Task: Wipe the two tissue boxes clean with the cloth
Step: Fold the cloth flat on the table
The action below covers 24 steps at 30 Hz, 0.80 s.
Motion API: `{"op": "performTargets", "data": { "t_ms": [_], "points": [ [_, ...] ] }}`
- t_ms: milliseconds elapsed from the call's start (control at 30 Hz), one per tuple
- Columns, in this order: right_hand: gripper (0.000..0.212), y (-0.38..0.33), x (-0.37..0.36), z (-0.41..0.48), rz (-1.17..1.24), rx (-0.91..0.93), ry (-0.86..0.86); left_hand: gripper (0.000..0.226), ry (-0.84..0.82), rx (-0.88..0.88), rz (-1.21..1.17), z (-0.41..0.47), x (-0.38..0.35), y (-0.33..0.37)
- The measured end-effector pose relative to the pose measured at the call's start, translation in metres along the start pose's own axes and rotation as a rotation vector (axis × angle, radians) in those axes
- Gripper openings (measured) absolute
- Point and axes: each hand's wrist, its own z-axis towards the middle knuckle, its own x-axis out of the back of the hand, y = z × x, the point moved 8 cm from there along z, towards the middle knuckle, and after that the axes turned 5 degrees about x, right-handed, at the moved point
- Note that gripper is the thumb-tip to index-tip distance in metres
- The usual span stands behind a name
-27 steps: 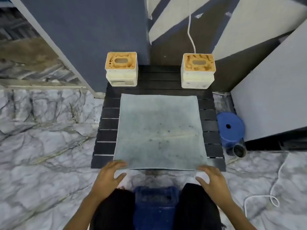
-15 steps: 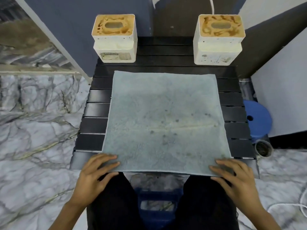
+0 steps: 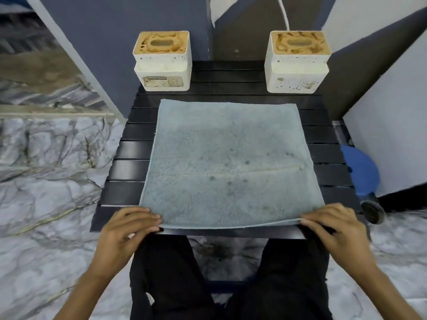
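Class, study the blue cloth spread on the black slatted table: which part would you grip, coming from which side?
Its two near corners, from the seated person's side. The cloth lies flat, so only edges offer a pinch; the near edge sits at the table front, where the left hand and right hand pinch it. The left tissue box and right tissue box stand beyond the far edge.

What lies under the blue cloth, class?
A black slatted table lies under the cloth; slats show on both sides and beyond it. The middle beneath is covered, so unseen.
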Motion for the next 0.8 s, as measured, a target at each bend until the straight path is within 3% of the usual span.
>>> {"op": "performTargets", "data": {
  "t_ms": [267,367,600,800],
  "points": [
    [0.025,0.000,0.016,0.031,0.060,-0.006,0.057,0.030,0.106,0.002,0.046,0.043,0.019,0.007],
    [0.011,0.010,0.021,0.052,0.038,-0.031,0.075,0.014,0.157,0.030,0.024,0.070,0.024,0.006],
    [0.010,0.046,0.013,0.131,0.113,-0.119,0.052,0.012,0.165,0.282,-0.147,0.151,0.016,-0.044],
    [0.006,0.087,-0.009,0.195,0.127,-0.220,0.048,0.021,0.161,0.321,-0.180,0.218,0.006,-0.063]
  ]
}}
